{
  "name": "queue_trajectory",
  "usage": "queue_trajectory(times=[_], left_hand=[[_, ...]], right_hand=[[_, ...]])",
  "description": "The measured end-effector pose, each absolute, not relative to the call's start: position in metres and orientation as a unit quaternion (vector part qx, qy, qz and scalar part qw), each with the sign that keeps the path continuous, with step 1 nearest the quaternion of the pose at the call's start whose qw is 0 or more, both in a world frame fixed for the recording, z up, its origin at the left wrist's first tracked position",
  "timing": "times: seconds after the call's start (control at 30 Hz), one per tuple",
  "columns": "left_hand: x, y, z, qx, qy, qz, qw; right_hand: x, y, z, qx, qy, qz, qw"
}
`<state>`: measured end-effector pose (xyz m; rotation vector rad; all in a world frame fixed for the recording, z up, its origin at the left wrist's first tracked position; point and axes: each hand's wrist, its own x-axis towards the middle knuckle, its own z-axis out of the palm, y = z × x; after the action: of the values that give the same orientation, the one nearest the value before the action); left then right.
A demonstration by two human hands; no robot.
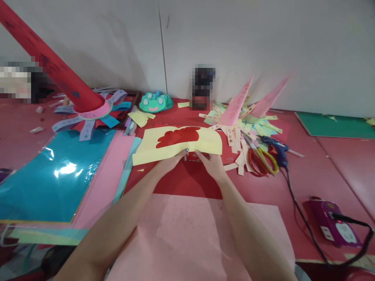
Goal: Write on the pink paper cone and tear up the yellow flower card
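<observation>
A pale yellow sheet of paper (150,145) is stretched between my two hands above the red table. A cloud-shaped red area (178,136) shows in its middle; whether this is a cut-out opening or a red piece, I cannot tell. My left hand (176,159) pinches the sheet's near edge, thumb on top. Close beside it, my right hand (211,162) grips the same edge, its thumb pressing on the paper. Most fingers of both hands are hidden beneath. Below lies red paper (184,179), and pink paper (181,226) spreads under my forearms.
Scissors (261,160), a blue glue gun (277,150) and a purple power box (334,222) lie at right. Pink paper cones (237,103) stand behind. Green frog faces (154,103), a tall red cone (58,62) and blue sheets (55,171) are at left.
</observation>
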<state>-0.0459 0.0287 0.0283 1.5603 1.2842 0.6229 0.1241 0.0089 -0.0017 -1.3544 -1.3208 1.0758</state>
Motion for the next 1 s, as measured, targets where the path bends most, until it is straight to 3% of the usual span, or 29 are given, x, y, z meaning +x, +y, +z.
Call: queue_trajectory(times=[0.53,0.73,1.0], left_hand=[[-0.055,0.035,0.02,0.561,0.537,0.319,0.543],[-0.053,0.035,0.015,0.593,0.525,0.306,0.528],[-0.05,0.032,0.02,0.618,0.522,0.253,0.531]], right_hand=[[0.134,0.016,-0.003,-0.512,-0.37,0.495,0.596],[0.127,0.009,0.006,-0.508,-0.467,0.512,0.512],[0.128,0.009,0.002,-0.554,-0.494,0.458,0.489]])
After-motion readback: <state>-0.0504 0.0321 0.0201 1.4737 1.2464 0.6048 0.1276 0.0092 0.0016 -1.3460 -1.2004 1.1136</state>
